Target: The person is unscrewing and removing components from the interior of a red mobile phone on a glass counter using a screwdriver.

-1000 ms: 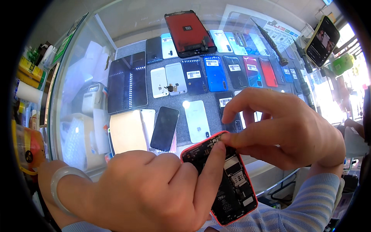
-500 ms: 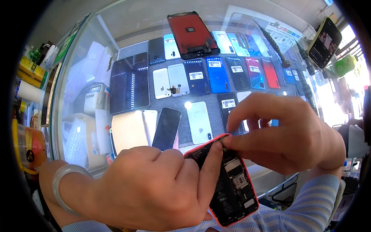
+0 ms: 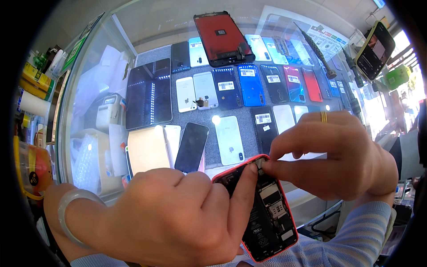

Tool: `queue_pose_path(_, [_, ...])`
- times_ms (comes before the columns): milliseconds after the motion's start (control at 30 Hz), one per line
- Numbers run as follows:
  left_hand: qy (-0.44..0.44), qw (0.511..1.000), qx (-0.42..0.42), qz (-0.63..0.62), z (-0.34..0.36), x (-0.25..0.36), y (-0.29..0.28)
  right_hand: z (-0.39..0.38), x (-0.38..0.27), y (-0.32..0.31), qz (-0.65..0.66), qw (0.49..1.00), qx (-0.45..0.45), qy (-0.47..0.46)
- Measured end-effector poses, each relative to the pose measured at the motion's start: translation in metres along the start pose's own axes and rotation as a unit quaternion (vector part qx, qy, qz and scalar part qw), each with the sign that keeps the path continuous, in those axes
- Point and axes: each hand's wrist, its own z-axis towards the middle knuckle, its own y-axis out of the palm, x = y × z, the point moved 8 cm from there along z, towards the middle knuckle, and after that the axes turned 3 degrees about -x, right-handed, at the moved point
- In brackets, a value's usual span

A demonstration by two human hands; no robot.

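Observation:
An opened red-framed phone [image 3: 291, 213] is tilted at the counter's near edge, its circuit board, dark battery and other inner parts exposed. My left hand [image 3: 178, 209] is closed around its left side, the index finger stretched over the inside with its tip near the top edge. At that top edge, my right hand [image 3: 333, 153] has thumb and index tips almost together in a pinch. A small grey metallic piece [image 3: 260, 165] shows between the left fingertip and the right thumb. Whatever the right fingertips hold is too small to make out.
Beneath the glass counter lie several phones, among them a blue one [image 3: 251, 86], and a dark tablet [image 3: 149, 95]. A red-backed screen part [image 3: 218, 38], a screwdriver [image 3: 316, 51] and a small black part [image 3: 199, 103] rest on top. A propped phone [image 3: 376, 51] stands at right.
My right hand has shifted slightly right, its index finger lower and nearer the thumb. More of the grey piece shows. My left hand keeps its hold on the phone.

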Motion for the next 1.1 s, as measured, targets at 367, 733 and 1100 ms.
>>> queue_pose_path(367, [-0.014, 0.998, 0.040, -0.045, -0.001, -0.004, 0.002, -0.003, 0.006, 0.005, 0.068, 0.997, -0.012, 0.038])
queue_pose_path(733, [0.018, 0.999, 0.031, -0.018, 0.002, -0.006, 0.003, -0.006, 0.051, -0.001, 0.255, 0.934, 0.007, 0.251])
queue_pose_path(1100, [0.045, 0.999, 0.003, -0.025, 0.003, -0.012, 0.002, -0.002, 0.040, 0.007, 0.240, 0.950, -0.020, 0.197])
